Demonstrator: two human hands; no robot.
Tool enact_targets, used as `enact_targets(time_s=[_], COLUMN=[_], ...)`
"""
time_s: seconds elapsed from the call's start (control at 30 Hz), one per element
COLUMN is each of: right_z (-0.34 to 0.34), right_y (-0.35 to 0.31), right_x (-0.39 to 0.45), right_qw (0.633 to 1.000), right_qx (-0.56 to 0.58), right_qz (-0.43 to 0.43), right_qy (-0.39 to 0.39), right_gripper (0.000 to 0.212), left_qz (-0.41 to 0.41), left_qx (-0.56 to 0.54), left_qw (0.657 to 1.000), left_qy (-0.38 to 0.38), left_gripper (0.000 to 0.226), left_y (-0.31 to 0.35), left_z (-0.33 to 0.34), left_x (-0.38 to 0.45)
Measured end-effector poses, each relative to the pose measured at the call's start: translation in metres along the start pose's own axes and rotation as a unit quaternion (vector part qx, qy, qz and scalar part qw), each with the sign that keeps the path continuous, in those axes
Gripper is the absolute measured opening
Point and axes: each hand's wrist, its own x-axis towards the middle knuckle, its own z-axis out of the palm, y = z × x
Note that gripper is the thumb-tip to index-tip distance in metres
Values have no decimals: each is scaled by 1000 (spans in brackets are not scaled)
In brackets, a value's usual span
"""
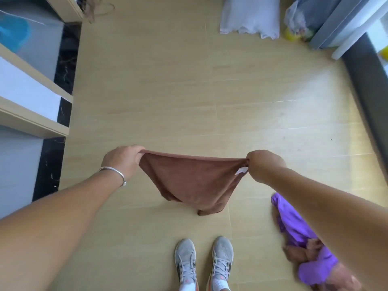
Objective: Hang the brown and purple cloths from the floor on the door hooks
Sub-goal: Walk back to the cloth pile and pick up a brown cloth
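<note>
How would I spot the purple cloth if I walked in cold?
Start at the grey shoes on the tan floor. To their right, under the person's right arm, the purple cloth lies crumpled. Unlike the brown cloth held up by both hands, nobody holds it.

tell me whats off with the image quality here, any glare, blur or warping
Head view: wide-angle warping bends the shelf edges at left and the dark door frame at right; daylight glare washes out the floor at right; the purple cloth looks smeared with blur, while the brown cloth, pinched by the left hand and right hand, stays fairly sharp.
</note>
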Motion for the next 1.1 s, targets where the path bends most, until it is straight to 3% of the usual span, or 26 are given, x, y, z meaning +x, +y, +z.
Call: enact_targets(time_s=[0.17, 0.37, 0.57, 0.83, 1.0, 1.1], right_z=[-88, -159, -172, -68, 40, 105], right_y=[8, 16, 20, 44, 45, 43], right_x=[26, 28, 13, -17, -26, -31], right_qw=[990, 963, 945, 958, 972, 978], right_qx=[82, 75, 111, 98, 64, 71], right_qz=[10, -51, -83, -180, -192, -174], right_qy=[114, 252, 296, 200, 122, 86], right_gripper=[22, 21, 27, 23, 23, 22], left_qz=[-8, 4, 25, 121, 122, 112], left_qx=[-35, -9, -27, -31, -39, -12], left_qw=[996, 988, 982, 989, 991, 992], left_qy=[86, 154, 184, 85, 26, -52], left_gripper=[23, 24, 22, 15, 13, 18], left_y=[14, 21, 14, -9, -18, -24], left_z=[-75, -155, -176, -89, 3, 64], left_x=[43, 58, 36, -33, -70, -92])
